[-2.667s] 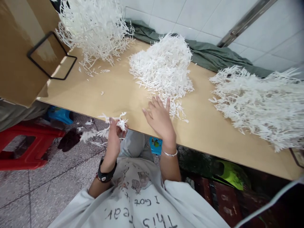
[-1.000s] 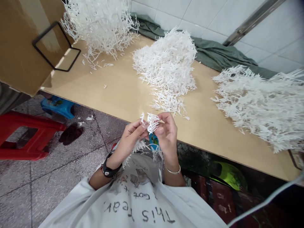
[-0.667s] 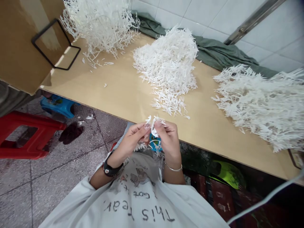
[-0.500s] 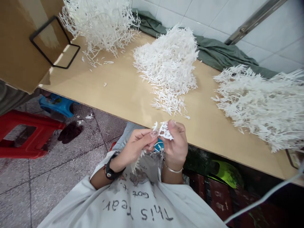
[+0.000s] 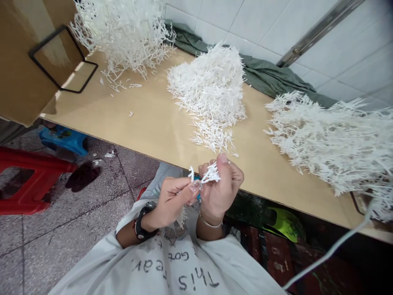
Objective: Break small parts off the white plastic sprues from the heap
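Between finger and thumb, my left hand (image 5: 175,198) pinches a thin white branching plastic piece (image 5: 192,174) whose forked tip points up. My right hand (image 5: 223,186) is closed around a small bunch of white branching plastic pieces (image 5: 211,173), the thumb pressed on top. The two hands are close together at the table's near edge, above my lap. More white strands hang below my left hand, partly hidden by it. Just beyond the hands lies a heap of short white sprigs (image 5: 211,82), its near end trailing toward my right hand.
A tangled white pile (image 5: 123,37) stands at the back left of the table (image 5: 147,123), and a larger pile of long branches (image 5: 337,139) lies at right. A black metal frame (image 5: 80,78) leans by cardboard. A white cable (image 5: 328,254) crosses lower right. A red stool (image 5: 33,176) stands left.
My left hand has shifted slightly left and down, and the gap between the two held tips has widened. My right hand has turned a little. The whole view has shifted slightly.
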A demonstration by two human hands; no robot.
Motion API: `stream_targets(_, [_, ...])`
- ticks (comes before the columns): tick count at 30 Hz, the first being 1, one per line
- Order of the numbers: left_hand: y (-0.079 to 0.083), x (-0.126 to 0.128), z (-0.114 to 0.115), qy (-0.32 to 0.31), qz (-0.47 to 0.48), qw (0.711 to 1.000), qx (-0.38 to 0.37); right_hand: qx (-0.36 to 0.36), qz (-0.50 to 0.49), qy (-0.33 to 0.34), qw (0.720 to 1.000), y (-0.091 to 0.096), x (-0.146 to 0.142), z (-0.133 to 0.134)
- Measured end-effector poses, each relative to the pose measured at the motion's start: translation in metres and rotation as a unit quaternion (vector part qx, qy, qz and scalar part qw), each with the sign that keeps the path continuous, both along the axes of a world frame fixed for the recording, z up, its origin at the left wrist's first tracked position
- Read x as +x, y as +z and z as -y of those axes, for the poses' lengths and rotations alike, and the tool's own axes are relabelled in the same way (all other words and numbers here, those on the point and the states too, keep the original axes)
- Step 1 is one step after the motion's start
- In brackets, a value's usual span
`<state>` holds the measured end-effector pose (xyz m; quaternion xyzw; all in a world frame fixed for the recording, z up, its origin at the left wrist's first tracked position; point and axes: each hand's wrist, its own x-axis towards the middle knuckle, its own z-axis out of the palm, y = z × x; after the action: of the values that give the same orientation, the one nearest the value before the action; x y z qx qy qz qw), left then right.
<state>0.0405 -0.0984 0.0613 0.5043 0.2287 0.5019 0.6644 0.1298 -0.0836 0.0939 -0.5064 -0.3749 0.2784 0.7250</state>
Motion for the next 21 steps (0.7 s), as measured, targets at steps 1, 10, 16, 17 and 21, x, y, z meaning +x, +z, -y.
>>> stream_targets(1, [0.000, -0.001, 0.000, 0.008, -0.019, 0.999, 0.028, 0.010, 0.015, -0.027, 0.999, 0.000, 0.000, 0.000])
stream_targets(10, [0.010, -0.019, -0.022, -0.085, -0.096, 0.991, 0.039, -0.064, 0.097, 0.249, 0.962, 0.004, 0.025, 0.000])
stream_targets(16, [0.011, -0.020, -0.032, -0.103, -0.147, 0.983, 0.033, -0.098, 0.119, 0.315, 0.937, -0.003, 0.037, 0.002])
stream_targets(17, [0.010, -0.019, -0.032, -0.115, -0.136, 0.984, 0.020, -0.098, 0.115, 0.320, 0.935, -0.005, 0.040, 0.002])
stream_targets(21, [0.003, -0.016, -0.035, -0.205, -0.040, 0.975, -0.070, -0.096, 0.091, 0.352, 0.926, -0.010, 0.048, 0.003])
